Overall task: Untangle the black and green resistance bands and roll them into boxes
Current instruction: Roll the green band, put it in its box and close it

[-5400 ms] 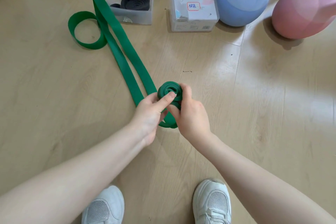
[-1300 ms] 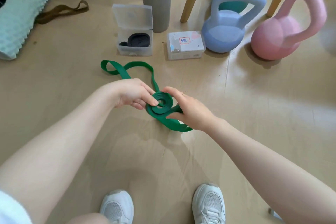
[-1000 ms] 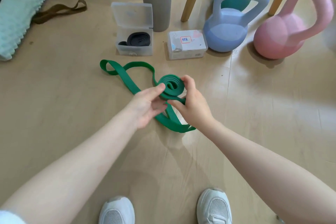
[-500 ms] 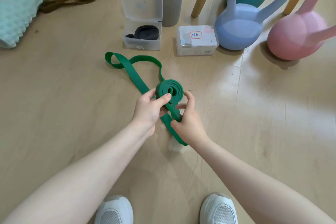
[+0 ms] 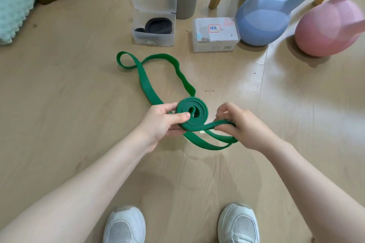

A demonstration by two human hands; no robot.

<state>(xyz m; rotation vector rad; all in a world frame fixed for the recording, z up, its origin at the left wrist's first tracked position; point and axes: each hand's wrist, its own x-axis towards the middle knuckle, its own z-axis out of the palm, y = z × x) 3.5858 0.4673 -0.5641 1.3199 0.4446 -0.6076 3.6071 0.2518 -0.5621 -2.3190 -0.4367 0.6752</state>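
Your left hand [image 5: 160, 122] pinched the green band [image 5: 192, 113] coil above the floor [image 5: 59, 104]; right hand [image 5: 241, 124] gripped its loose strand. Bare floor right; open box [image 5: 154, 25] held the black band [image 5: 158, 25].

At the centre of the frame a half-rolled band [image 5: 192, 113] sits between the left hand [image 5: 162, 122] and right hand [image 5: 240, 126], its loose tail trailing toward upper left. Behind it, an open box [image 5: 154, 25] holds a coiled band [image 5: 158, 25]; a closed box [image 5: 215, 34] stands to its right, then two kettlebells [image 5: 262, 19].
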